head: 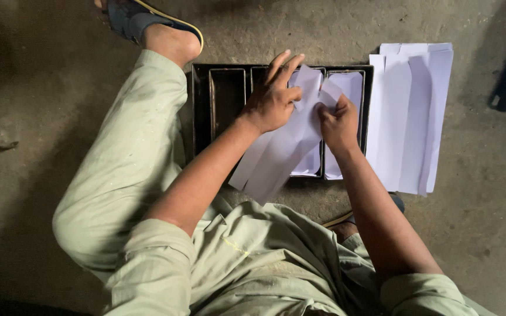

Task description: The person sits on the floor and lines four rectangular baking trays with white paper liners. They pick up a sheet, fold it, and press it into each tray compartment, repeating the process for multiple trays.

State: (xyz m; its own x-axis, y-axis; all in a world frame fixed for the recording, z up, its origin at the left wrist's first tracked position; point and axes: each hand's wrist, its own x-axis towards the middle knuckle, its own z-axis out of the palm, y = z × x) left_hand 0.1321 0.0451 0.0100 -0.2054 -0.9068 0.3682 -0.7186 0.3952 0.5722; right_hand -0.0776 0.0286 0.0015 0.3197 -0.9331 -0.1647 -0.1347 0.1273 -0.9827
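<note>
Both hands, left hand (pixel 272 100) and right hand (pixel 339 123), hold long white paper strips (pixel 282 153) over the dark metal tray (pixel 201 105); a white paper stack (pixel 408 117) lies just beside the tray.

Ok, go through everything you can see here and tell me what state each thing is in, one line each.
Left hand: pinching the white paper strips, fingers spread.
Right hand: gripping the same strips near their top.
Long white paper strips: held, fanned out over the tray.
Dark metal tray with narrow compartments: on the floor, left slots empty, right slots lined with paper.
Stack of white paper sheets: lying flat beside the tray.
</note>
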